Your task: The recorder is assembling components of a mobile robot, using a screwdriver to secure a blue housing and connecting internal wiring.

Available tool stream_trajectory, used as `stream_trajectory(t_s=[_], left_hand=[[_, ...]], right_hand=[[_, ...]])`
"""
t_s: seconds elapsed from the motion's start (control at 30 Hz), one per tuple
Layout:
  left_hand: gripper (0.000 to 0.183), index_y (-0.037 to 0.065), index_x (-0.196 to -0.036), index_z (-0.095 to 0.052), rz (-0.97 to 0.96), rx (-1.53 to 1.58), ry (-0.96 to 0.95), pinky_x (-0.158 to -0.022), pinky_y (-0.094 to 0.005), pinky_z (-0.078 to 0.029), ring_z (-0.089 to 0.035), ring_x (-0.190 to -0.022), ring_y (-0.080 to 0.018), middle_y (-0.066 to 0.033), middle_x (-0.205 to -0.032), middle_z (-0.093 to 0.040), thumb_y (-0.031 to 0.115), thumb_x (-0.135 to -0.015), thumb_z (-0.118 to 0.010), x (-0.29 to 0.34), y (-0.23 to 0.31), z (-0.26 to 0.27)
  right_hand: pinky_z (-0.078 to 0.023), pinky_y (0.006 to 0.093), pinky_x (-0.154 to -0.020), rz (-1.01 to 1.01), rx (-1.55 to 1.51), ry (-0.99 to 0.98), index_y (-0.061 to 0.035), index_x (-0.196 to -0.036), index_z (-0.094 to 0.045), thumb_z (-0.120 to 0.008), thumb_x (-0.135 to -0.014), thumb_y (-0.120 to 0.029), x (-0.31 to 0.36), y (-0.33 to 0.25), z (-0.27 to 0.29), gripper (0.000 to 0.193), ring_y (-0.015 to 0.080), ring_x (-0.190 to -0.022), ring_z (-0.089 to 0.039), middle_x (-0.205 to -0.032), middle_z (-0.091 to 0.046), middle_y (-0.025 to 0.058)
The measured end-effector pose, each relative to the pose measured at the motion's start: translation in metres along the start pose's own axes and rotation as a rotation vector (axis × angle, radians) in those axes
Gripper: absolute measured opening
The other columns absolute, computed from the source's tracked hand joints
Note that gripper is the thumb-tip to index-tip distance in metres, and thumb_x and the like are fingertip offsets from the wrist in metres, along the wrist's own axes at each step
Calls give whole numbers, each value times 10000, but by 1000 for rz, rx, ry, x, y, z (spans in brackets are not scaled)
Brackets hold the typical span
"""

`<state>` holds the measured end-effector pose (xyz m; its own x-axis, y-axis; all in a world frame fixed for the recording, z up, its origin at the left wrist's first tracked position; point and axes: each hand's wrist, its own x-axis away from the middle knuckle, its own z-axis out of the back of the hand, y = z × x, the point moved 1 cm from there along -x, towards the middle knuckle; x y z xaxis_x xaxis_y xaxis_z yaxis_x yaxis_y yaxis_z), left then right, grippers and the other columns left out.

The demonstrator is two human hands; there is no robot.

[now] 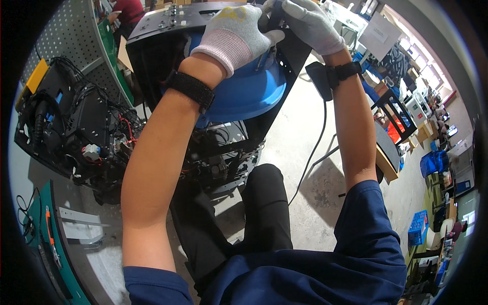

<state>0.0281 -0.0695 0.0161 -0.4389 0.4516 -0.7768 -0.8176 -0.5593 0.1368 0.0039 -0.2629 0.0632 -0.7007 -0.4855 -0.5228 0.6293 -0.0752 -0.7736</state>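
Both my hands wear pale grey work gloves and meet at the top edge of a black metal housing point(152, 51). My right hand point(311, 26) has its fingers closed on a small dark piece point(275, 15), whose kind I cannot make out. My left hand point(236, 36) lies right beside it, fingers curled toward the same piece with the thumb sticking out below. Its fingertips are partly hidden. Under my hands, within the housing, sits a large rounded blue plastic part point(249, 99). Screws and small white fittings stand on the housing's top plate point(175, 19).
Below the housing are a dark wired base point(223, 157) and, to the left, an opened black machine body point(76, 127) with loose cables. A green mat point(48, 218) carries an orange cutter point(50, 229). Right are a cable point(310, 152), a chair point(389, 152) and a blue crate point(418, 227). Another person point(129, 12) is far left.
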Motion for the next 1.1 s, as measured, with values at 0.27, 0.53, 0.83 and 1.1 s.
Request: stream_trajectory(t_s=[0.27,0.53,0.83,1.1], left_hand=[[587,39,-1138,-729,6,-44,-14,-892,-406,-595,-747,-954,-295,-168,-1029,-754,573,-895,-708,0,1,3],[578,50,-1145,-723,3,-104,61,-884,-411,-595,-748,-950,-283,-163,-1002,-753,574,-904,-700,2,5,4],[627,56,-1180,-711,18,0,-26,-880,-405,-600,-752,-938,-281,-158,-1026,-755,605,-878,-723,1,3,3],[569,55,-1147,-726,41,-74,-44,-878,-419,-601,-750,-939,-293,-165,-1018,-752,569,-904,-706,0,4,5]], right_hand=[[-546,346,-865,12,-4,-50,19,-1212,-680,-642,-1001,-371,0,-3,2,445,212,-963,-694,-1069,-734,117],[-544,336,-855,69,131,61,4,-1200,-684,-638,-1004,-380,0,-3,1,434,193,-967,-692,-1066,-737,104],[-531,315,-866,-6,2,-9,-27,-1143,-680,-685,-986,-352,1,1,5,362,179,-967,-679,-1059,-731,98],[-533,332,-876,39,-41,-34,13,-1207,-670,-646,-1001,-358,-2,0,2,424,212,-981,-691,-1086,-731,126]])
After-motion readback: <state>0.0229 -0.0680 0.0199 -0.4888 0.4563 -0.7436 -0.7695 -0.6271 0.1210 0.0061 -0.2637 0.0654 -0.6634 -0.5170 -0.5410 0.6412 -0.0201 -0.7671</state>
